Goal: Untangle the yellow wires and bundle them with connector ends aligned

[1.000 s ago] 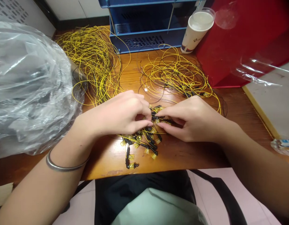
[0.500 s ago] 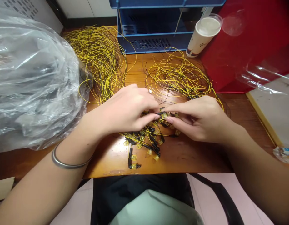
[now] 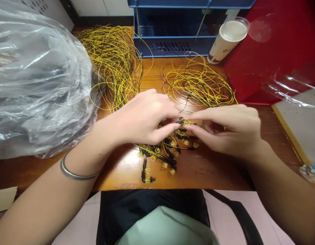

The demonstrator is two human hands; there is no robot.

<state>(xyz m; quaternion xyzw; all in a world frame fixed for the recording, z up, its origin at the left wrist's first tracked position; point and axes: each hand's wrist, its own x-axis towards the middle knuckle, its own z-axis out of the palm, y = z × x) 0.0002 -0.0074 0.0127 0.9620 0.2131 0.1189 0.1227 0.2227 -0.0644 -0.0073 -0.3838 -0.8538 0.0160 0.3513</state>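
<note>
A: Hands?
B: My left hand (image 3: 144,117) and right hand (image 3: 230,127) are meeting over the connector pile (image 3: 163,153) on the wooden surface (image 3: 208,170). Fingers of both are pinching narrow on one small yellow-and-black connector (image 3: 185,121), held just above the pile.

A: Around it?
B: Yellow wire coils (image 3: 198,83) are lying just behind, a plastic bag (image 3: 37,85) far left, a paper cup (image 3: 227,39) beside the red box (image 3: 274,47).
</note>
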